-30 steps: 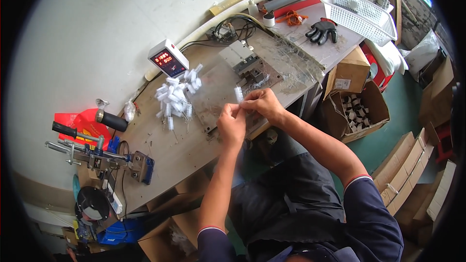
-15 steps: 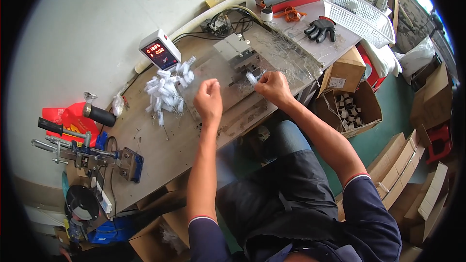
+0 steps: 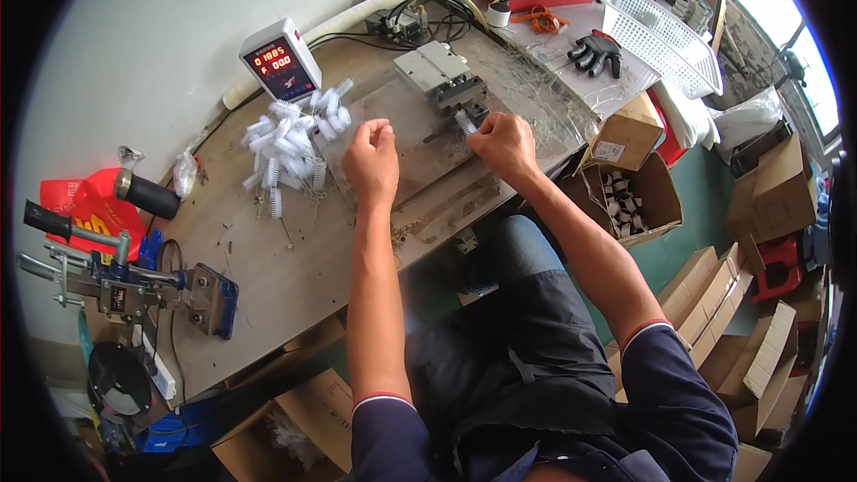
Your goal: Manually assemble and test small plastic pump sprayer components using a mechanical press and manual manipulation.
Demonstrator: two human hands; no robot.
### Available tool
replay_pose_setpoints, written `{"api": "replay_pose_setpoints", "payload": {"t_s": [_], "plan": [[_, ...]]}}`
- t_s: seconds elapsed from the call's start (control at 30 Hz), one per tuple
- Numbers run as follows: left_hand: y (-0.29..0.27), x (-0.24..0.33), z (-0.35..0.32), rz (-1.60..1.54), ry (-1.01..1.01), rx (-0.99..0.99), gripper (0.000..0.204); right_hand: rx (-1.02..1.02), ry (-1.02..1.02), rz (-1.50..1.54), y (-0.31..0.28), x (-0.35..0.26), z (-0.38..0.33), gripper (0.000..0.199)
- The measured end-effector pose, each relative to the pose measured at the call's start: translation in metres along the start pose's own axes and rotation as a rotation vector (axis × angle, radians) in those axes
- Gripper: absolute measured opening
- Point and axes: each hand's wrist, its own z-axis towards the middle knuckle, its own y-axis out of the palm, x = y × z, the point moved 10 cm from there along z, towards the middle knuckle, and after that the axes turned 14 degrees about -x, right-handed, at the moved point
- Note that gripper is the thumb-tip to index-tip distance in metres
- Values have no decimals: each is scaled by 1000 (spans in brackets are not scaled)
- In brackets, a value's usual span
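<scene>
My right hand (image 3: pixel 503 148) is closed on a small white bristle brush (image 3: pixel 466 122). The brush's bristled end meets the dark metal jaws (image 3: pixel 465 96) of a small bench machine. Whether it sits inside them or just against them is hard to tell. My left hand (image 3: pixel 371 161) hovers over the bench to the left of the machine, fingers curled in and thumb against them; anything inside is hidden. Left of that hand lies a loose pile of similar white brushes (image 3: pixel 287 145), several with thin wire stems showing.
A counter box with red digits (image 3: pixel 279 61) stands behind the pile. A lever press (image 3: pixel 210 299) occupies the bench's left end. At the back right are a black-grey glove (image 3: pixel 595 54) and a white basket (image 3: pixel 661 40). An open carton (image 3: pixel 656 205) sits beyond my right forearm.
My right hand has brought the brush up to the machine's jaws. The left hand stays curled in nearly the same place. The whole view has shifted a little.
</scene>
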Motion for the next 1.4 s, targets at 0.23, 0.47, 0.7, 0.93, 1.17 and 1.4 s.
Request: {"api": "replay_pose_setpoints", "payload": {"t_s": [0.23,0.47,0.7,0.93,1.17,1.4], "plan": [[-1,12,-2,8,-16,-22,19,56,-22,-21,-1,1,1,21],[-5,5,-2,15,0,14,16,68,-12,25,2,-1,-1,22],[-3,7,-4,98,-5,-15,17,140,-44,21,2,-5,-8,22],[-5,13,-3,104,51,12,14,181,-44,79,2,-1,-10,19],[6,30,-13,198,49,-41,11,256,-89,118,-4,1,-12,19],[27,46,-17,284,91,-148,14,263,-112,130,-6,-1,-19,17]]}}
